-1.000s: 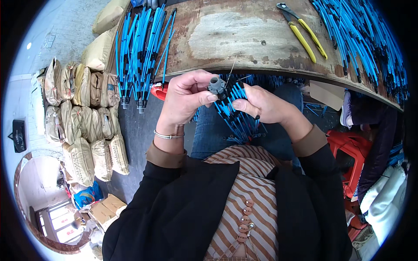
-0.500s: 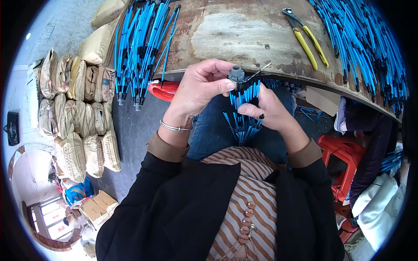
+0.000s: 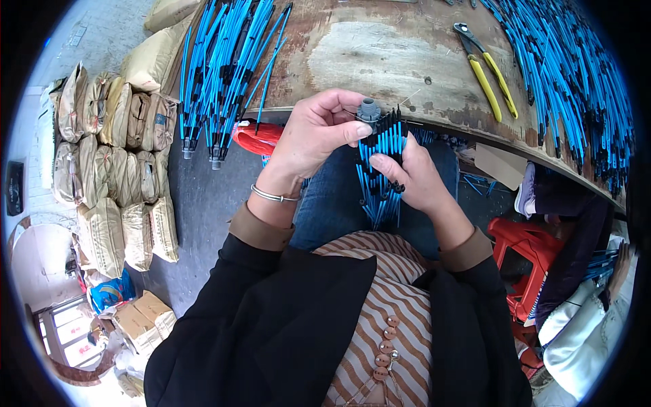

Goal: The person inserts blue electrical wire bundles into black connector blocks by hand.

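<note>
Between the thumb and fingers of my left hand [image 3: 317,132] is a grey plastic ring-shaped hub [image 3: 369,110], held upright at the bench edge. Close against its right side stands a bunch of thin blue rods with black joints, which look like umbrella ribs [image 3: 388,144]. My right hand [image 3: 422,175] is closed around that bunch, thumb across the front and the other fingers mostly hidden behind. A thin wire [image 3: 407,100] sticks up by the black rib tips. The lower rib ends hang above my lap.
Yellow-handled pliers [image 3: 489,74] lie on the wooden bench [image 3: 366,57]. Rib piles [image 3: 573,74] cover its right side; rib bundles with grey hubs [image 3: 227,68] overhang its left. A red bag [image 3: 259,138] hangs below. Stacked sacks [image 3: 102,176] stand left; a red stool [image 3: 519,261] and another person's leg [image 3: 576,237] are right.
The view has shifted slightly, so the pliers appear lower and farther right. The black rib tips now stand more upright beside the hub. Both hands keep their grip.
</note>
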A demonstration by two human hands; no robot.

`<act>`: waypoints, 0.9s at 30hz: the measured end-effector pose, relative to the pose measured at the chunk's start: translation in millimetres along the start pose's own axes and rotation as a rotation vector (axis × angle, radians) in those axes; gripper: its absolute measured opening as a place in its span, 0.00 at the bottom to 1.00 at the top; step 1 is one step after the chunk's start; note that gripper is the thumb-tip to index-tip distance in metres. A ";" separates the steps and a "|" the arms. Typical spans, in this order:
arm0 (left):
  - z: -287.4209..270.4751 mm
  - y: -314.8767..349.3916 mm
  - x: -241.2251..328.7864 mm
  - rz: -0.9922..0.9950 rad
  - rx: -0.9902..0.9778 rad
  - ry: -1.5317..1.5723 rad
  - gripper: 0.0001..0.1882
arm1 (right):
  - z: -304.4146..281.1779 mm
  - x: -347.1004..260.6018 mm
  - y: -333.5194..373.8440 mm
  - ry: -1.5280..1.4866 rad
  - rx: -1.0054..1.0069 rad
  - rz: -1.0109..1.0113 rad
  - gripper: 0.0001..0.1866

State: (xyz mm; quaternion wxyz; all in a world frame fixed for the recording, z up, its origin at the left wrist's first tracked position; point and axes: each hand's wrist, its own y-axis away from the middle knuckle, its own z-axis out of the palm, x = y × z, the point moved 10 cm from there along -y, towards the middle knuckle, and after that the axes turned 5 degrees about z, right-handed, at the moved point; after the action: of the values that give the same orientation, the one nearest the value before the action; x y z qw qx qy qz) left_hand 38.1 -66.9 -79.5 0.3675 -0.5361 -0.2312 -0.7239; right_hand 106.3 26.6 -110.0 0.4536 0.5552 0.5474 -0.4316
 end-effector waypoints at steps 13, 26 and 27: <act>5.4 4.3 7.8 -0.018 -0.042 -0.036 0.15 | 1.6 -2.3 6.8 -0.016 0.039 0.002 0.18; 9.7 20.7 26.7 0.143 0.075 -0.372 0.19 | -1.9 -4.3 10.2 -0.013 0.115 0.034 0.26; 10.2 21.5 24.9 0.143 0.073 -0.373 0.19 | -1.4 -5.2 10.3 -0.014 0.118 0.033 0.26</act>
State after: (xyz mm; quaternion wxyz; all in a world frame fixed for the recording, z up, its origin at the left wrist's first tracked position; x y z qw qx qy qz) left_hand 57.2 -79.9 -54.0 0.3881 -0.6624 -0.2826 -0.5752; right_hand 116.5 26.9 -104.3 0.4313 0.5869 0.5085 -0.4593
